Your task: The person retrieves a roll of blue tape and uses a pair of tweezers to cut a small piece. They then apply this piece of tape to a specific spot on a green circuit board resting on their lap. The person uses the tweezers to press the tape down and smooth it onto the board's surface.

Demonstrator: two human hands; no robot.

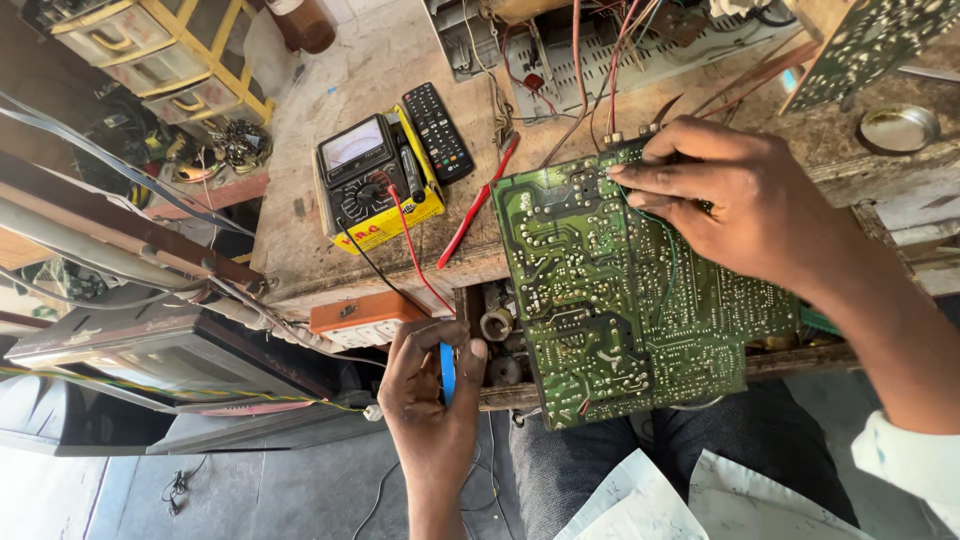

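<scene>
A large green circuit board lies solder side up, tilted over the front edge of a worn wooden bench. My right hand rests on the board's upper right part, fingers spread and pointing left across it. Below the bench edge, my left hand is closed around a thin tool with a blue handle, held upright just left of the board's lower corner. Red and black wires run from the board's top edge to the back of the bench.
A yellow and black analog multimeter lies on the bench with red and black leads trailing forward. A black remote control lies beside it. An orange and white box sits at the bench edge. A dark television set stands at the left.
</scene>
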